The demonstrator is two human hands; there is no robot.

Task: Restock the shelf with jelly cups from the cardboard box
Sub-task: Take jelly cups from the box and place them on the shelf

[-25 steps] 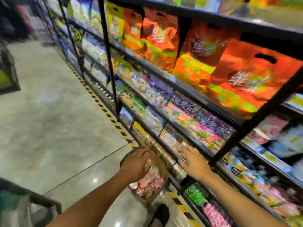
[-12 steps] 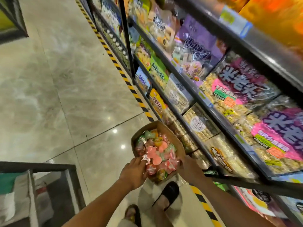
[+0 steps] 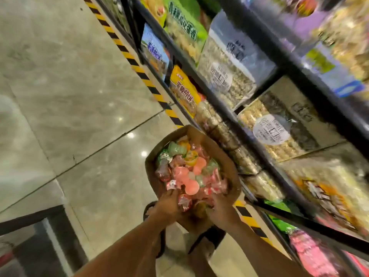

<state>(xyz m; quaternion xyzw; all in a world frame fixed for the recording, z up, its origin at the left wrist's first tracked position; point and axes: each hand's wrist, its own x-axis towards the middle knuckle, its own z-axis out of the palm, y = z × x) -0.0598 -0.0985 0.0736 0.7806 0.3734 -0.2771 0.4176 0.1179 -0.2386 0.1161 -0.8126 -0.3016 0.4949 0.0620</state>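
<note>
Both hands dig into the near end of the cardboard box [image 3: 223,154], left hand [image 3: 168,204] and right hand [image 3: 219,206] curled around jelly cups [image 3: 189,174] (exact grasp unclear), the shelf [image 3: 257,148] to the right.

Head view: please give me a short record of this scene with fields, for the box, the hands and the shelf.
place: shop aisle, tiled floor
cardboard box: open, on the floor beside the shelf, full of jelly cups
left hand: in the box, among the cups
right hand: in the box, among the cups
grasp: unclear, fingers partly hidden
shelf: snack bags
</note>
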